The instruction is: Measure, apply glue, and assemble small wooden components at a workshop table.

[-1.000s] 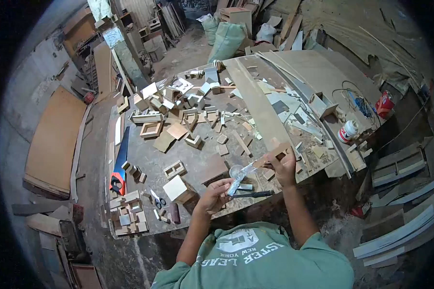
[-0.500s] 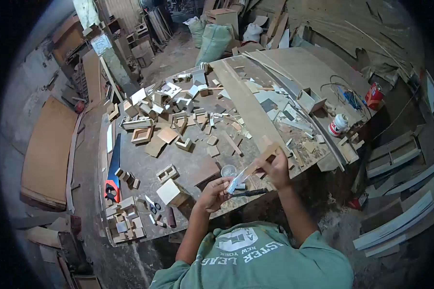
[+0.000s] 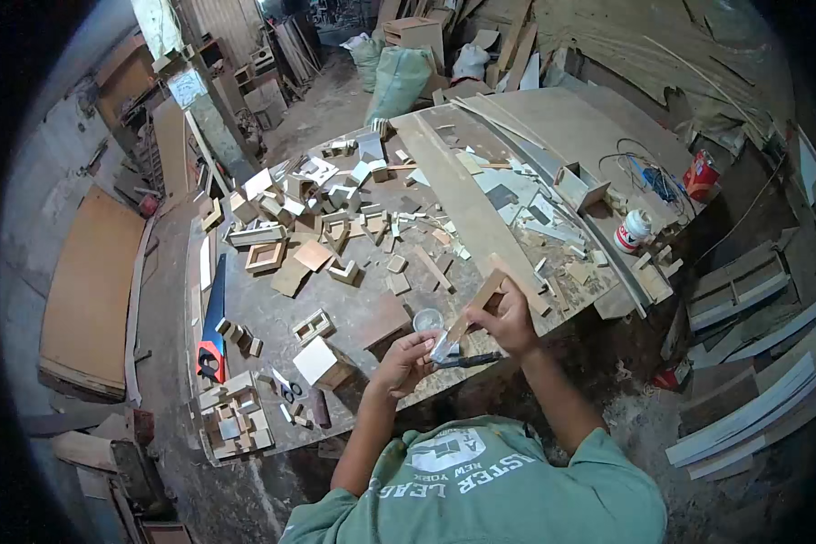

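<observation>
A thin light-brown wooden strip (image 3: pixel 482 292) slants over the near edge of the workbench, its upper end pinched in my right hand (image 3: pixel 510 325). My left hand (image 3: pixel 406 364) is closed on a small pale, shiny piece (image 3: pixel 441 348) at the strip's lower end; whether the two are joined I cannot tell. Beneath my hands lies a black-handled tool (image 3: pixel 470 361), its kind unclear. A small round clear cup (image 3: pixel 428 319) stands just beyond my left fingers. To the left of it is a brown block (image 3: pixel 385 324).
Small wooden boxes and offcuts (image 3: pixel 286 213) crowd the workbench's far left. A blue-bladed handsaw (image 3: pixel 212 317), scissors (image 3: pixel 290 391) and a tray of blocks (image 3: pixel 236 424) lie leftward. A long board (image 3: pixel 467 195) crosses the bench; a white bottle (image 3: pixel 632 232) stands right.
My right hand has shifted slightly left and down with the wooden strip, which now slants more steeply. My left hand has stayed nearly in place.
</observation>
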Demonstrator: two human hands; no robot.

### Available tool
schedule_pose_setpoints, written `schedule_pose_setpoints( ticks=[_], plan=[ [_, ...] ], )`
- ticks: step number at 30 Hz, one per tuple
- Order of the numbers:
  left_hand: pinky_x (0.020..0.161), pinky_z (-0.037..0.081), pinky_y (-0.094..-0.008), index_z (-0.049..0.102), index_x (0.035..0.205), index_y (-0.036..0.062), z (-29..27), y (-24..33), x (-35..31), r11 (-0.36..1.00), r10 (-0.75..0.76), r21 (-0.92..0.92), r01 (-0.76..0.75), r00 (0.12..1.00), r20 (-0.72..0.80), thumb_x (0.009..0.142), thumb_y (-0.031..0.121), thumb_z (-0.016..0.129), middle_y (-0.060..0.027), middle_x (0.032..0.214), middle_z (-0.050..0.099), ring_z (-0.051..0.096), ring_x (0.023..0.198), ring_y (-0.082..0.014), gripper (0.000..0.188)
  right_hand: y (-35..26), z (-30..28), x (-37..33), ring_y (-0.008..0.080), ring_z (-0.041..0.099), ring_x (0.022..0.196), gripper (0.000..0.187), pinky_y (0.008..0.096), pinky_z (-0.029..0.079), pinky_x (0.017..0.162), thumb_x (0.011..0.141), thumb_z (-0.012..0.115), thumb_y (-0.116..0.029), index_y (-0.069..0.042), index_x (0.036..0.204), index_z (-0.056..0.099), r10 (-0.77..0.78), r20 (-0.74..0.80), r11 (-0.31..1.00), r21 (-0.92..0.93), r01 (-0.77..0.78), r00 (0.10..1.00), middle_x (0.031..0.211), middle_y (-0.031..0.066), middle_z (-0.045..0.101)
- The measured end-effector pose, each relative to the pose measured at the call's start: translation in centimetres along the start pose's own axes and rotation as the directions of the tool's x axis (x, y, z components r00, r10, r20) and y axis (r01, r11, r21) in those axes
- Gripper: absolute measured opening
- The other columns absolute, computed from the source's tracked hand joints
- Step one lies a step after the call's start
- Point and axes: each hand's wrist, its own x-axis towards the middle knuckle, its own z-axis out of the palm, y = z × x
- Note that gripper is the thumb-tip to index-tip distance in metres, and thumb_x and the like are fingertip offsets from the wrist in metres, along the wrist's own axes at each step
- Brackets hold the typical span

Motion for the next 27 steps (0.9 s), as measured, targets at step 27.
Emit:
schedule_pose_setpoints(
  ticks=[27],
  plan=[
    [0.07,0.053,-0.0251,0.056,0.122,0.005,-1.0,1.3,-0.2,0.998,0.06,-0.02,-0.061,0.997,-0.046,0.093,0.015,0.059,-0.0017,0.102,0.063,0.061,0.084,-0.0098,0.031,-1.3,1.1,3.3,0.017,0.064,0.079,0.035,0.0344,0.06,0.064,0.079,0.071,0.001,-0.001,0.103,0.045,0.131,0.148,0.99,0.03,-0.137,0.98,0.088,0.0088,0.061]
  ],
)
